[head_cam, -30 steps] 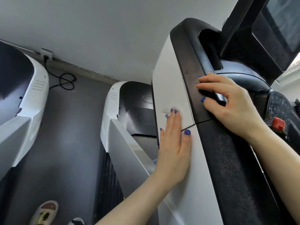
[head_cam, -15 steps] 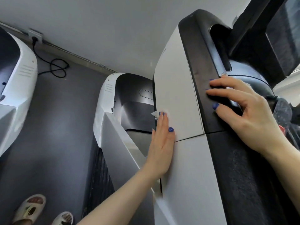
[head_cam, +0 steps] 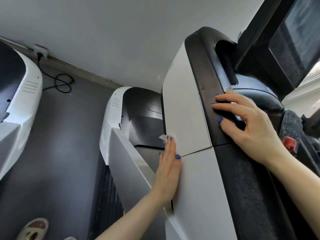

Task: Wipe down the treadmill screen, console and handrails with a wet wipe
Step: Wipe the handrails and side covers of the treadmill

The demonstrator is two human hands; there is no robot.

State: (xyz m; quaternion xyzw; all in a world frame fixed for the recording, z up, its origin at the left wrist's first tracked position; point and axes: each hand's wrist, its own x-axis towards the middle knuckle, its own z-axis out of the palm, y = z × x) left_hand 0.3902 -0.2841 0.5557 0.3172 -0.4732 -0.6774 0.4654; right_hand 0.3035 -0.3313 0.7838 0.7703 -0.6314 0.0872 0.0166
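The treadmill's white side panel (head_cam: pixel 187 108) rises in the middle, edged by a black handrail (head_cam: pixel 207 87). My left hand (head_cam: pixel 168 168) lies flat against the panel's left edge and presses a white wet wipe (head_cam: pixel 163 137), of which only a corner shows past the fingertips. My right hand (head_cam: pixel 249 129) rests on the black rail with spread fingers and holds nothing. The dark screen (head_cam: pixel 299 38) is at the top right. The console (head_cam: pixel 290 125) with a red stop tab (head_cam: pixel 290 142) shows past my right wrist.
The treadmill's white motor hood (head_cam: pixel 112 118) and sloping side rail (head_cam: pixel 131 168) are below. A second treadmill (head_cam: pixel 19 101) stands at the left, across grey floor (head_cam: pixel 65 135). A black cable (head_cam: pixel 60 84) runs from a wall socket (head_cam: pixel 40 50). Slippered feet (head_cam: pixel 33 229) show at the bottom left.
My left hand with the wipe has slid left across the white panel to its edge. My right hand stays on the black rail. The view has shifted a little.
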